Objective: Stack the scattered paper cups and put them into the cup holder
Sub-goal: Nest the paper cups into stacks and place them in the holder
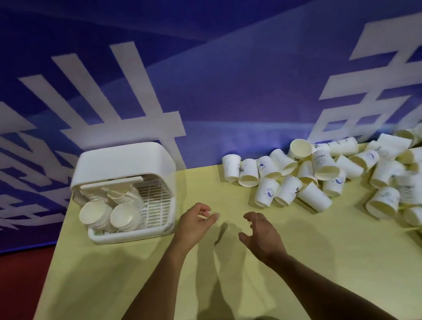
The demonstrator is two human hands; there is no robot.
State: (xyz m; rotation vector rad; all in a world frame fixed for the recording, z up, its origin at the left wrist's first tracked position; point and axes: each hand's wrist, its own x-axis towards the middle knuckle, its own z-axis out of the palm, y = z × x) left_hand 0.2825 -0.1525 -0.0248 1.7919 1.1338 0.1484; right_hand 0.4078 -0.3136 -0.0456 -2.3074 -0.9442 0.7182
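While both hands hover loosely spread and empty, white printed paper cups lie heaped beside the cup holder

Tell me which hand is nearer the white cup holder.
Left. The left hand is just right of the cup holder; the right hand is farther right, toward the scattered cups.

Single head-worn view, looking forward and down, close over table
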